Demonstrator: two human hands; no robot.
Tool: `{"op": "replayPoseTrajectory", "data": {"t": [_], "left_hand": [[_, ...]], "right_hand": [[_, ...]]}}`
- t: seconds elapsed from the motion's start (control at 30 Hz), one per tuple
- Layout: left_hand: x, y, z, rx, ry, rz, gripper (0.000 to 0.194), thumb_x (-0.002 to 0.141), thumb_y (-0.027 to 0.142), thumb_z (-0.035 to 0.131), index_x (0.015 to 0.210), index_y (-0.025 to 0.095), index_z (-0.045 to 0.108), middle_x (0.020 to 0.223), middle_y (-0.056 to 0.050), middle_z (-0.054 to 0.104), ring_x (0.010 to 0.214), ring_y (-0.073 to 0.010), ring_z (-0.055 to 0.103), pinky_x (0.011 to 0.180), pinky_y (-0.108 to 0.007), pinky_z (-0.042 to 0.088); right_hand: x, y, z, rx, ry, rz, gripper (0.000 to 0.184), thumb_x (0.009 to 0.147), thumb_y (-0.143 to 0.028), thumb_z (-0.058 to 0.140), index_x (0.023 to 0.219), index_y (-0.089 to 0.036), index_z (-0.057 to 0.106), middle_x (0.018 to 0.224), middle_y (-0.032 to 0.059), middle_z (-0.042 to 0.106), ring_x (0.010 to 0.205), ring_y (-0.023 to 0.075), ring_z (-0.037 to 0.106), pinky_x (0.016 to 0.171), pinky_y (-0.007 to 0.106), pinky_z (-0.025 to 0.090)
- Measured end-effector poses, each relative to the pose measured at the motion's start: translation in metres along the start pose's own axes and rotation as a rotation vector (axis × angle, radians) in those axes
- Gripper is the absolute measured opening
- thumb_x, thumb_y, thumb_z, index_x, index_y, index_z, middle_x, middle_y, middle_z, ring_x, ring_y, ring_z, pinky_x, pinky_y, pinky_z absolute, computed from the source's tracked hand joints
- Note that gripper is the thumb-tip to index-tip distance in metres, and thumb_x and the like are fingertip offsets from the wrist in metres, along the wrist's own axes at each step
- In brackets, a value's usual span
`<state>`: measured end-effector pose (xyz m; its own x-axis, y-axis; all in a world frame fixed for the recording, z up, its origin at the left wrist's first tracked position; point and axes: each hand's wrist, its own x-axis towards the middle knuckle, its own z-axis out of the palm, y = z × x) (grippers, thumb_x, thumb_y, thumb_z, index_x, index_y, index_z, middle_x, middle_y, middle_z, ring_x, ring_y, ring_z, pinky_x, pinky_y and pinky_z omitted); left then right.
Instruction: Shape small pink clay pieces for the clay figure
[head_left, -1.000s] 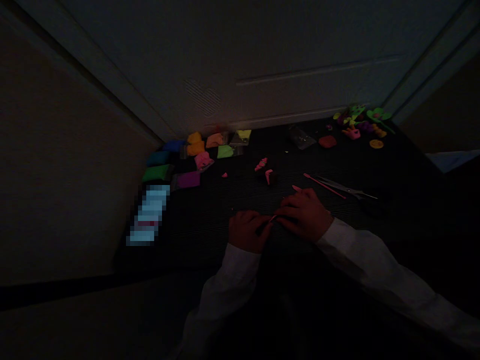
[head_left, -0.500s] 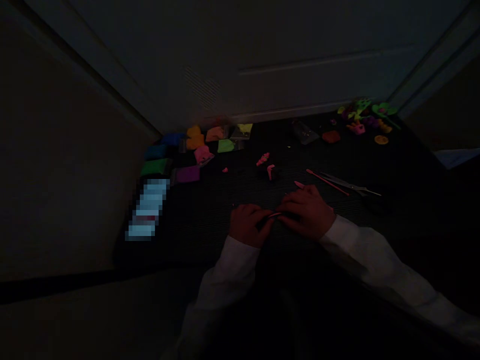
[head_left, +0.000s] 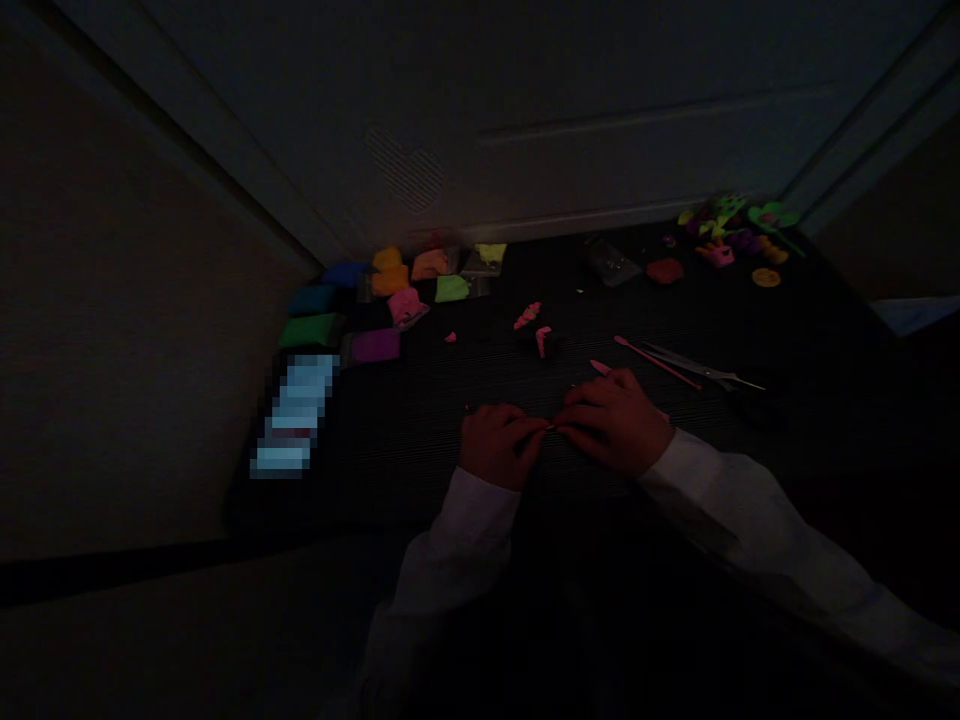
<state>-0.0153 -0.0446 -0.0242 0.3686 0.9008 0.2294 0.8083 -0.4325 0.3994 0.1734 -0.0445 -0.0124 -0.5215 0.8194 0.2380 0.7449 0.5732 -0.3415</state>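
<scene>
Between the fingertips of both hands is a small strip of pink clay (head_left: 551,428), mostly covered by the fingers. My left hand (head_left: 496,443) pinches its left end, and my right hand (head_left: 616,422) pinches the right end, both low over the dark table (head_left: 420,430). A pink pointed tool (head_left: 600,367) sticks out from behind my right hand. Farther off lie a twisted pink clay piece (head_left: 527,316) and a dark lump with pink clay on it (head_left: 546,343). A tiny pink bit (head_left: 451,337) rests to their left.
Right of my right hand lie a thin pink tool (head_left: 660,364) and scissors (head_left: 697,368). Coloured clay packs, including a purple one (head_left: 376,346), line the left, near a lit, blurred screen (head_left: 296,415). Finished clay flowers (head_left: 724,225) stand at the back right, beside a red lump (head_left: 665,271).
My fingertips have drawn closer together over the pink clay strip, so less of it shows. Everything else lies where it was, apart from a slight camera shift.
</scene>
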Motion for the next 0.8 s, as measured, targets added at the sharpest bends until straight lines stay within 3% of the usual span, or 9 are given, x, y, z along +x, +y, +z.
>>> {"op": "replayPoseTrajectory", "data": {"t": [0.8], "left_hand": [[0.001, -0.0025, -0.001, -0.008, -0.029, 0.008, 0.015, 0.074, 0.031, 0.056, 0.082, 0.029, 0.067, 0.079, -0.001, 0.062, 0.078, -0.0181, 0.053, 0.072, -0.035, 0.035]], "right_hand": [[0.0002, -0.0001, -0.0021, 0.025, -0.029, 0.021, 0.018, 0.082, -0.033, 0.047, 0.089, -0.026, 0.061, 0.094, -0.0007, 0.06, 0.089, 0.017, 0.052, 0.086, 0.04, 0.022]]}}
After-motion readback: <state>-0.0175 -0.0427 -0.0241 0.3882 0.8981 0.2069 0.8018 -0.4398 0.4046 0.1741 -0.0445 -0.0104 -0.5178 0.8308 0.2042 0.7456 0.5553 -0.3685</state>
